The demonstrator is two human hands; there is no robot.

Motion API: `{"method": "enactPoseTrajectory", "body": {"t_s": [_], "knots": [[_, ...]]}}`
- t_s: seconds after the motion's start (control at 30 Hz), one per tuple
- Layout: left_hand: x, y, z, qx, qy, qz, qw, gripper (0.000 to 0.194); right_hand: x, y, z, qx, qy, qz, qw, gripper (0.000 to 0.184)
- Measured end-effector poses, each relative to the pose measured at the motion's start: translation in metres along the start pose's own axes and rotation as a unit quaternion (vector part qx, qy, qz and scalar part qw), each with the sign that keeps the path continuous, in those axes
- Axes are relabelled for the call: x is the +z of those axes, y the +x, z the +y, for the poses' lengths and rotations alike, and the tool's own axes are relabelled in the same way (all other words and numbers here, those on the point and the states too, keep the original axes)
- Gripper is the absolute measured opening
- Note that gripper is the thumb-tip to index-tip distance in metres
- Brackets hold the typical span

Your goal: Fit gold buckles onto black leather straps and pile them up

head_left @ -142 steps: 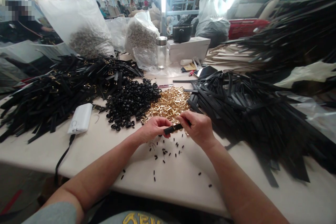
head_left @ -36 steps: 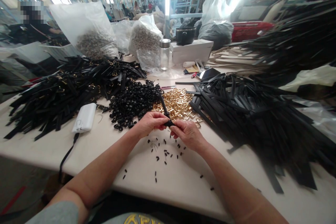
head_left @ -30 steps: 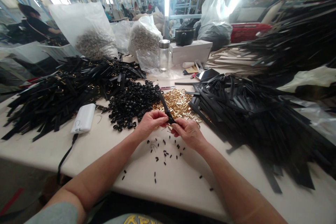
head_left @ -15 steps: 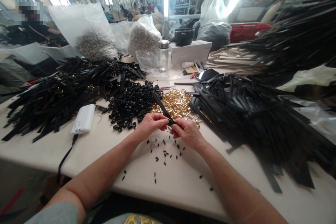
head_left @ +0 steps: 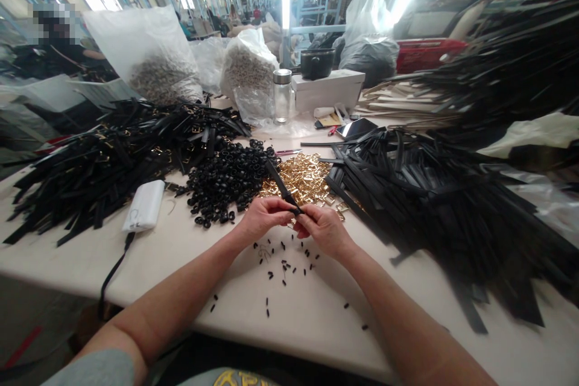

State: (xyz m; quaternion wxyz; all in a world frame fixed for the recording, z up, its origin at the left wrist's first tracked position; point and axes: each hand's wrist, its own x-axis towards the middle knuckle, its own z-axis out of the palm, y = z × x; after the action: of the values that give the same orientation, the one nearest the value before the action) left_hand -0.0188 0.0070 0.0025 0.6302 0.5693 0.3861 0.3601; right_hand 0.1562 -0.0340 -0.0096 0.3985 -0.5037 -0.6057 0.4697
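Note:
Between my hands is a black strap (head_left: 281, 184), its long end slanting up and away to the left over the gold buckles. My left hand (head_left: 263, 217) pinches it near its close end. From the other side my right hand (head_left: 323, 226) grips the same end, fingertips nearly meeting the left ones. Whatever sits at the pinched end is mostly covered by fingers. Just beyond lies a heap of gold buckles (head_left: 307, 175). Left of that is a mound of black strap loops (head_left: 221, 184). Small black pieces (head_left: 284, 265) lie scattered on the table below my hands.
Black straps (head_left: 416, 187) are piled at the right; straps with buckles (head_left: 94, 163) fill the left. A white power bank (head_left: 143, 205) with a cable lies near the left edge. Behind stand a glass bottle (head_left: 282, 96), a white box (head_left: 328, 89) and filled plastic bags (head_left: 248, 66).
Earlier the strap lay short and level between my hands; now its long end points away from me. In the last second it tilts further left, and my left fingers shift slightly at the pinched end.

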Motion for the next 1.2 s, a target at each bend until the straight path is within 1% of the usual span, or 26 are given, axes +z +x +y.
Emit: {"method": "enactPoseTrajectory", "body": {"t_s": [0.17, 0.37, 0.53, 0.7, 0.77, 0.87, 0.93, 1.03, 1.2], "knots": [[0.000, 0.001, -0.003, 0.007, 0.004, 0.012, 1.000, 0.024, 0.001, 0.000, -0.001, -0.016, -0.010, -0.002, 1.000, 0.023], [0.007, 0.001, -0.006, 0.049, -0.001, 0.033, 0.998, 0.022, 0.001, -0.001, 0.000, -0.031, -0.033, 0.020, 0.999, 0.020], [0.010, 0.001, -0.010, 0.038, -0.012, 0.033, 0.999, 0.021, 0.004, 0.000, 0.000, -0.022, -0.040, 0.018, 0.999, 0.018], [0.009, -0.001, -0.008, 0.035, 0.002, 0.044, 0.998, 0.019, 0.004, 0.000, -0.002, -0.020, -0.042, 0.027, 0.999, 0.019], [0.010, -0.001, -0.006, 0.029, -0.006, 0.050, 0.998, 0.017, 0.003, 0.000, -0.002, -0.030, -0.069, 0.032, 0.997, 0.018], [0.012, -0.001, -0.005, 0.029, -0.022, 0.058, 0.998, 0.015, 0.002, 0.000, -0.002, -0.048, -0.144, 0.046, 0.987, 0.018], [0.013, -0.001, -0.005, 0.035, -0.023, 0.053, 0.998, 0.016, 0.002, 0.001, -0.001, -0.052, -0.166, 0.051, 0.984, 0.018], [0.014, -0.001, -0.004, 0.036, -0.025, 0.048, 0.998, 0.018, 0.002, 0.001, 0.000, -0.045, -0.153, 0.050, 0.986, 0.016], [0.014, -0.002, -0.004, 0.024, -0.021, 0.054, 0.998, 0.018, 0.005, 0.001, 0.002, -0.038, -0.116, 0.043, 0.992, 0.016]]}}
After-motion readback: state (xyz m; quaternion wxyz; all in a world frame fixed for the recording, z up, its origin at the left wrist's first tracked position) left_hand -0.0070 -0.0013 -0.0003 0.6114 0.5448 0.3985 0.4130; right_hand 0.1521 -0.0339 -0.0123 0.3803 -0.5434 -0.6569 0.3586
